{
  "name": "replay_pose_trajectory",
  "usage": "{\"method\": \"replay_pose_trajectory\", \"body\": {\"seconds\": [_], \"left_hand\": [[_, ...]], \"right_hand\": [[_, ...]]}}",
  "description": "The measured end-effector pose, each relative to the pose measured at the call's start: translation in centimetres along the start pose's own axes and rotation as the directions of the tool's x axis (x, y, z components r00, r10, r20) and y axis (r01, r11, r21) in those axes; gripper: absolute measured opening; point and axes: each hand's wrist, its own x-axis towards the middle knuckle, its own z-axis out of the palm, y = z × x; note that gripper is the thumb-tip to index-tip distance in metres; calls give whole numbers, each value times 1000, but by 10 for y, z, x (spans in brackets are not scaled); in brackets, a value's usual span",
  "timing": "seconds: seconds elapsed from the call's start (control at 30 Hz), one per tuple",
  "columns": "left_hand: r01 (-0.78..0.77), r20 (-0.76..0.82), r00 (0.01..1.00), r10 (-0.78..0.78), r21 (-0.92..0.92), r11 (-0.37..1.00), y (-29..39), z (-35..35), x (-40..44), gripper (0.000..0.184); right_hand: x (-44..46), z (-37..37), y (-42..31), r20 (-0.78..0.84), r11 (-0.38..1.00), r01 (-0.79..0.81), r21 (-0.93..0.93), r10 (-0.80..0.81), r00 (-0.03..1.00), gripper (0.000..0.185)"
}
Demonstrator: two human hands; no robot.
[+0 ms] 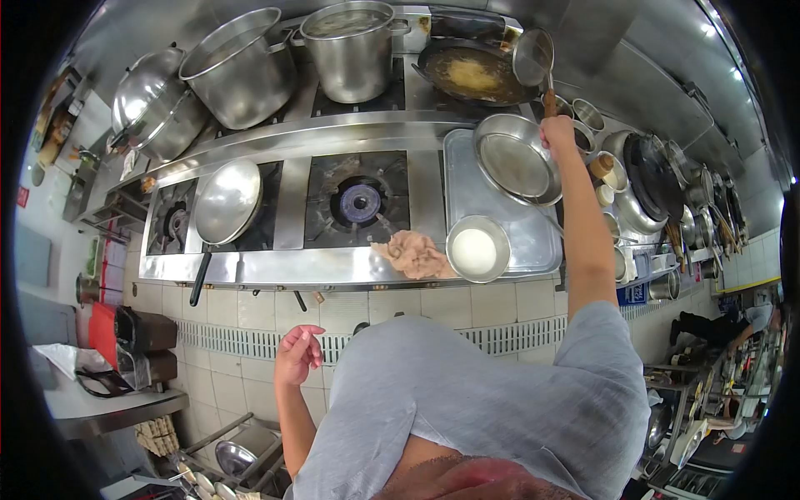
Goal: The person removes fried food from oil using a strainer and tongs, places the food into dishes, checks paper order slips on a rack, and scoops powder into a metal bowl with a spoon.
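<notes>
My right hand (558, 133) is wrapped round the wooden handle of a strainer (533, 57), whose round head is tilted up at the right rim of a dark wok (433, 73). Pale yellow food (472, 73) sits in brownish liquid in the wok. Low in front of the stove, my left hand (298, 354) hangs with loosely curled fingers, apart and with nothing in them. A crumpled pinkish-brown cloth (417, 255) lies on the stove's front edge beside a metal bowl (478, 273) of white contents.
Two large stockpots (346, 58) and a domed-lid pot (150, 100) stand along the back. A frying pan (227, 200) rests on the left burner, its handle over the front edge. Steel basins (517, 158) sit on a tray (462, 179). Stacked pans crowd the right; another person (712, 329) is far right.
</notes>
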Motion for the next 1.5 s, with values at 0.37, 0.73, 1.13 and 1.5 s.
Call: {"method": "replay_pose_trajectory", "body": {"seconds": [0.37,0.73,1.13,1.5], "left_hand": [[-31,-19,999,30,-19,999,0,-2,-11,33],[-36,-14,999,36,-21,999,6,-3,-11,33],[-55,-27,998,53,-47,997,4,-10,-12,33],[-43,-29,999,41,-46,998,3,-11,-3,32]], "right_hand": [[7,19,-5,265,946,-281,163,232,936,11],[6,37,-19,531,716,-565,411,315,786,2],[4,21,-13,305,964,-248,98,209,929,12],[10,-15,-4,108,999,-41,1,40,993,11]]}}
